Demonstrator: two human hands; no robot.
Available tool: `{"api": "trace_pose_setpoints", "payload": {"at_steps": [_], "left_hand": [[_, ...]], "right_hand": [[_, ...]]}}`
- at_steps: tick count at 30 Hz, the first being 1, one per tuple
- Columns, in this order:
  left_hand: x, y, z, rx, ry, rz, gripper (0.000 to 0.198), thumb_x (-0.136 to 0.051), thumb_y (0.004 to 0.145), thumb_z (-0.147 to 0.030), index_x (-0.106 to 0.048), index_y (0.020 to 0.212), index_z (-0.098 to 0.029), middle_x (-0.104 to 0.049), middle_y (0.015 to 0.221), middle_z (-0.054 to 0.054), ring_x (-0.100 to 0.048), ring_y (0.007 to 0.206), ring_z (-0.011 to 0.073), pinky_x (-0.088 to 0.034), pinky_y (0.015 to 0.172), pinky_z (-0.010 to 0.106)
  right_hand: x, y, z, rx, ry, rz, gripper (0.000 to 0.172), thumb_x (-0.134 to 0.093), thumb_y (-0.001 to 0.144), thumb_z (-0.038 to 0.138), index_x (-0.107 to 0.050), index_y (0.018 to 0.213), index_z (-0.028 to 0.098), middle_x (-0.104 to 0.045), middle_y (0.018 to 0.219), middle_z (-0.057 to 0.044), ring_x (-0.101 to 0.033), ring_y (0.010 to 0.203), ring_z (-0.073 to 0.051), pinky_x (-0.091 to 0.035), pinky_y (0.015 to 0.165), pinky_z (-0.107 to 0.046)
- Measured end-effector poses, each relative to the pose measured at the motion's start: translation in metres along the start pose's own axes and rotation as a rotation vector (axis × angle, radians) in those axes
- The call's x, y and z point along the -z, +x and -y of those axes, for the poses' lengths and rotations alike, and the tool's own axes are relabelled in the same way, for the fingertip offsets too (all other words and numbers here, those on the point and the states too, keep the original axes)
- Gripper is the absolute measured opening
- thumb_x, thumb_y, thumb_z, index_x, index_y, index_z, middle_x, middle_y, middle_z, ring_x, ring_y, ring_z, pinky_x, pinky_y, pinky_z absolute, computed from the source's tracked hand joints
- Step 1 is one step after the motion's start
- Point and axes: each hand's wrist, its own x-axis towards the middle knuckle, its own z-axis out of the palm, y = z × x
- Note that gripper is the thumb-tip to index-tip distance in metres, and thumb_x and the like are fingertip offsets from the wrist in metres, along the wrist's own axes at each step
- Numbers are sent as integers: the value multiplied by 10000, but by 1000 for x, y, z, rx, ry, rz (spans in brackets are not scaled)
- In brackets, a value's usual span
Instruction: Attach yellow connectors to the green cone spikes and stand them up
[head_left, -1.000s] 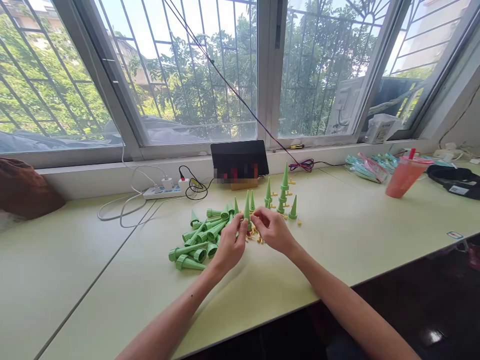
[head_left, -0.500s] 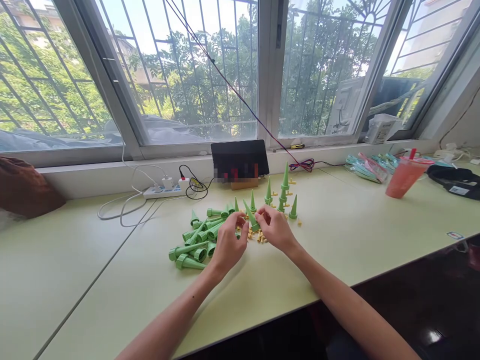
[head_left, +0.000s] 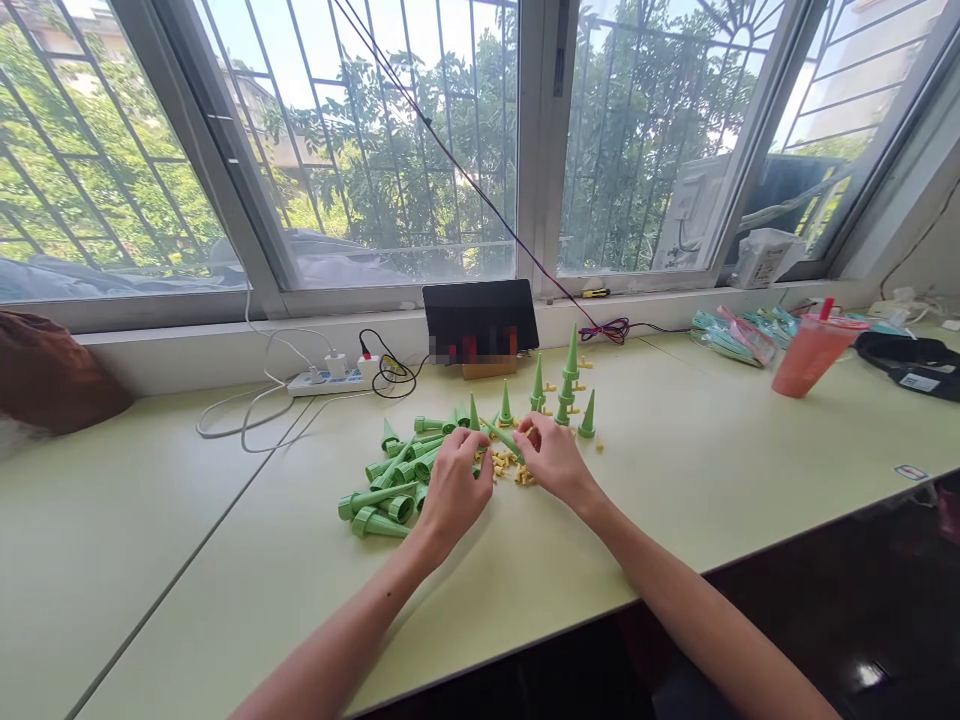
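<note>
Centrally, right hand (head_left: pixel 553 457): fingers clamped on a tilted green plastic spike (head_left: pixel 502 437), tip toward far left. Left hand (head_left: pixel 454 478) just beside, thumb and fingers apart. Small yellow fittings (head_left: pixel 502 465) lie on the table (head_left: pixel 225 590) between; spike pile (head_left: pixel 407 472) left, upright spikes (head_left: pixel 571 353) far and right.

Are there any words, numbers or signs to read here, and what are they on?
None can be read.
Label on the black item: too small.
Sticker on the table: too small.
White package by the window: too blurred.
Power strip: marks too small.
Black screen: lower part pixelated.
Green cones: no writing visible.
</note>
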Motion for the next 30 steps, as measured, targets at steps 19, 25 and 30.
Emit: {"api": "trace_pose_setpoints", "payload": {"at_steps": [19, 25, 30], "left_hand": [[-4, -5, 6, 66, 339, 189, 170, -463, 881, -246, -597, 953, -170, -584, 897, 80, -537, 882, 245, -439, 813, 379], [4, 1, 1, 52, 443, 101, 204, -447, 886, -235, -612, 987, -172, -612, 938, 90, -544, 932, 249, -417, 828, 355], [9, 3, 1, 143, 603, 146, 261, -426, 895, -291, -613, 1019, -157, -625, 941, 118, -557, 927, 282, -396, 790, 376]], "right_hand": [[1, 0, -4, 1, -314, 6, 82, -470, 882, 180, -549, 888, 200, -611, 678, -17, -521, 586, -139, -282, 529, -231], [0, -2, -1, 122, -175, 42, 106, -460, 900, 204, -537, 827, 194, -606, 660, -3, -516, 576, -128, -328, 557, -224], [-3, -3, -1, 177, -119, 104, 141, -465, 908, 220, -538, 791, 191, -593, 634, 0, -501, 548, -122, -328, 543, -223]]}}
